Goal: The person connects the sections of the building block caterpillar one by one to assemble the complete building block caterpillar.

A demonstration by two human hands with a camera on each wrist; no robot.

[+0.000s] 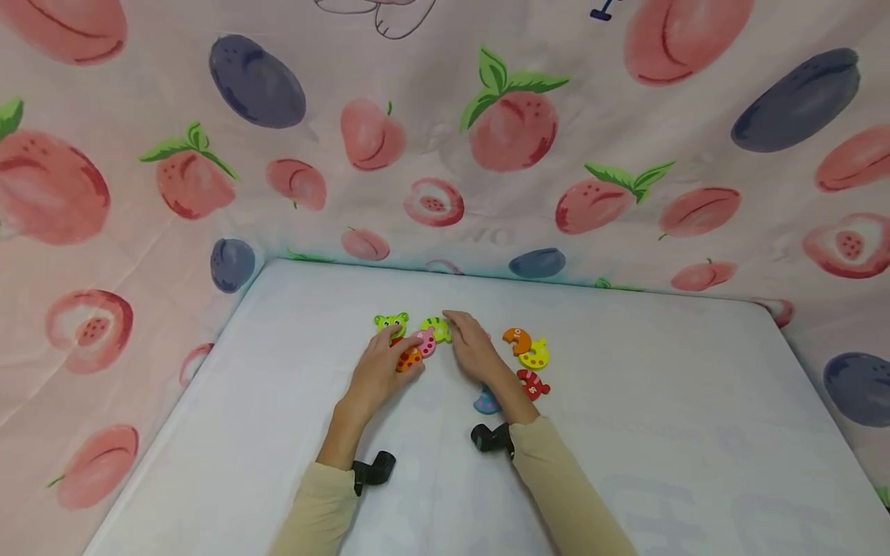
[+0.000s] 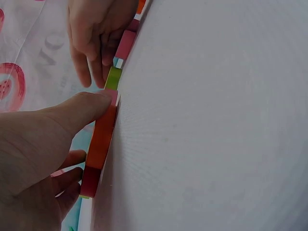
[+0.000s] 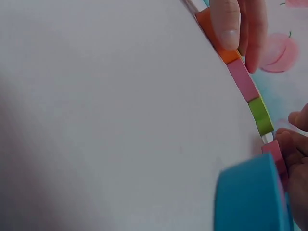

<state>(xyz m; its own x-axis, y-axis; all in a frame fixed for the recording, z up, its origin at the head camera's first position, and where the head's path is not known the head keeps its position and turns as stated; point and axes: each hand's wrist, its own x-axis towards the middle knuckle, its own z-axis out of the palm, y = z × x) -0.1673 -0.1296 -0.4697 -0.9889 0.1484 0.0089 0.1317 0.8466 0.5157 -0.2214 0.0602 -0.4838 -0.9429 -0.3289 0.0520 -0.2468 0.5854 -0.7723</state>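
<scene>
My left hand [image 1: 378, 371] holds a spotted orange puzzle piece [image 1: 409, 358], thumb on the near side and index finger behind it. A red piece [image 2: 90, 182] adjoins it at one end, partly under the fingers. A pink spotted piece [image 1: 427, 344] and a green striped piece [image 1: 436, 329] continue the row, and a green animal head with eyes [image 1: 391, 320] lies at its far left. Just right of the green piece, my right hand [image 1: 476, 351] rests with extended fingers. Another pink piece [image 3: 275, 156] sits beside it, mostly hidden in the head view.
To the right lie an orange piece [image 1: 517, 340], a yellow spotted piece [image 1: 535, 354] and a red striped piece [image 1: 532, 384]. A blue piece [image 1: 487, 401] is partly under the right forearm. A fruit-print cloth [image 1: 431, 154] hangs behind the white table [image 1: 660, 432].
</scene>
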